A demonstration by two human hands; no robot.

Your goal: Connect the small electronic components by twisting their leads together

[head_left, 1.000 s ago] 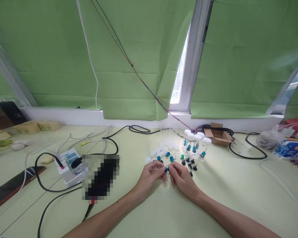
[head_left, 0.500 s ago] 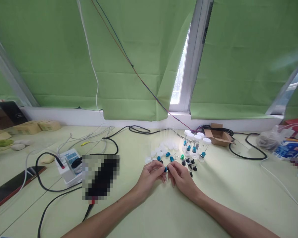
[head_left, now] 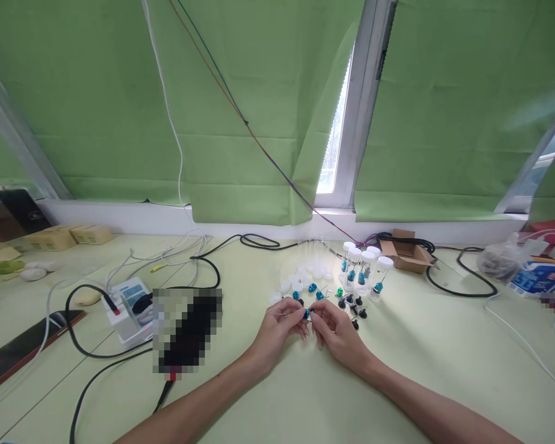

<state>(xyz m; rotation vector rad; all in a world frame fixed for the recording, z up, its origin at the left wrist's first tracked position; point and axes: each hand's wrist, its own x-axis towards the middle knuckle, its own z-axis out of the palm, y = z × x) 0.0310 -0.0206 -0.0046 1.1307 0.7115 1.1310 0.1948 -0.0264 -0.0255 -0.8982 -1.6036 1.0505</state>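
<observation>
My left hand (head_left: 276, 328) and my right hand (head_left: 337, 328) meet over the table, fingertips pinched on either side of a small blue-and-black part (head_left: 307, 314). A thin metal rod sticks out leftward past my left fingers, apparently from that part. The fingers cover most of it. Just beyond the hands lie loose blue pieces (head_left: 320, 295), a green piece (head_left: 340, 292) and a small hex key (head_left: 329, 293). Several black knob-like pieces with metal shafts (head_left: 355, 302) are scattered by my right hand. Behind them stand clear tubes with white caps (head_left: 382, 277), holding blue-headed parts.
Empty clear tubes (head_left: 321, 256) and loose white caps (head_left: 285, 285) sit behind the hands. An open cardboard box (head_left: 409, 256) is at the back right. On the left are a white power strip (head_left: 128, 311), black cables (head_left: 76, 394) and a pixelated dark object (head_left: 189, 330).
Both hands have shifted very slightly left, still pinching the small part. A little more of its blue side shows between the fingertips. Other things stay put.
</observation>
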